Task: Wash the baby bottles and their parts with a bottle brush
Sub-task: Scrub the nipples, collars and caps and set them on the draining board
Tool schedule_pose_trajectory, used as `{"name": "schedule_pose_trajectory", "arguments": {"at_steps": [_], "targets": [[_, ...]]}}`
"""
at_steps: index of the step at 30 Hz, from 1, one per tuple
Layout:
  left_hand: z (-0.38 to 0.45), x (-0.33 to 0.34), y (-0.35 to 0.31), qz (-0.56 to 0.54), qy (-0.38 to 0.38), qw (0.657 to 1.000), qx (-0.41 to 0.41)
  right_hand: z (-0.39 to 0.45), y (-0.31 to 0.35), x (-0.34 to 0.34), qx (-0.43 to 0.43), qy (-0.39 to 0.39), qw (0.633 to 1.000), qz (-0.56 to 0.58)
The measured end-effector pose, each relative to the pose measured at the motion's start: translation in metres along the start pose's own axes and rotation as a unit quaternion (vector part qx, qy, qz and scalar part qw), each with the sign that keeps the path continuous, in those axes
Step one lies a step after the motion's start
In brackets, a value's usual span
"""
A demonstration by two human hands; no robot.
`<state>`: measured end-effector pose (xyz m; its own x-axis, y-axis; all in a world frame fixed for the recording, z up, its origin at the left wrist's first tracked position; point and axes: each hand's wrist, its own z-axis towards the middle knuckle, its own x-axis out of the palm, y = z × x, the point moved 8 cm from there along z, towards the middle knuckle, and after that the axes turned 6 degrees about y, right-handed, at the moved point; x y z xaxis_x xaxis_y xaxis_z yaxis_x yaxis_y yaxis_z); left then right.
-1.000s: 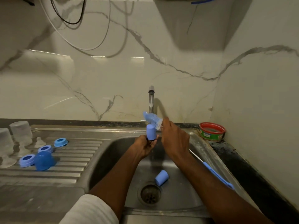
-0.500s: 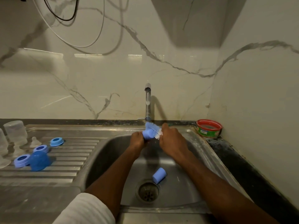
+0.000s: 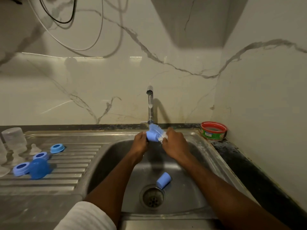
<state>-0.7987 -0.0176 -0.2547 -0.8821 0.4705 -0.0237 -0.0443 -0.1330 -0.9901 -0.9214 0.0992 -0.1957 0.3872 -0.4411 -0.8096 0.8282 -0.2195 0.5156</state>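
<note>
Over the sink basin (image 3: 196, 165), under the tap (image 3: 150, 103), the left hand (image 3: 140, 144) grips a light-blue bottle cap (image 3: 152, 136) while the right hand (image 3: 175, 144) pinches the bottle brush (image 3: 157, 129), its blue bristles against the cap. A second blue cap (image 3: 163, 180) lies beside the drain (image 3: 152, 197). On the drainboard (image 3: 69, 173) sit blue rings (image 3: 57, 148), a darker blue cap (image 3: 39, 168) and clear bottles (image 3: 14, 140).
</note>
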Motion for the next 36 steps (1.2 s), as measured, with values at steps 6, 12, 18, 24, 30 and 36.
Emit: {"name": "schedule_pose_trajectory", "arguments": {"at_steps": [6,12,18,24,30,36], "targets": [[-0.001,0.011,0.007,-0.179,0.02,0.982,-0.06,0.005,-0.018,0.01,0.07,0.048,0.976,0.199],[-0.002,0.017,0.006,-0.333,-0.023,0.936,-0.115,0.002,-0.002,0.01,0.032,0.022,0.98,0.196],[-0.007,0.038,0.012,-0.247,-0.025,0.955,-0.164,0.005,-0.013,0.013,0.077,0.011,0.98,0.182],[-0.004,0.035,0.008,-0.325,-0.051,0.933,-0.143,0.001,-0.016,0.027,0.12,0.054,0.916,0.38],[-0.005,0.046,-0.006,-0.361,0.041,0.927,-0.091,0.008,-0.018,0.021,0.141,0.021,0.841,0.521],[-0.003,0.043,-0.002,-0.293,-0.007,0.954,-0.068,0.004,-0.014,0.027,0.148,0.054,0.795,0.586]]}}
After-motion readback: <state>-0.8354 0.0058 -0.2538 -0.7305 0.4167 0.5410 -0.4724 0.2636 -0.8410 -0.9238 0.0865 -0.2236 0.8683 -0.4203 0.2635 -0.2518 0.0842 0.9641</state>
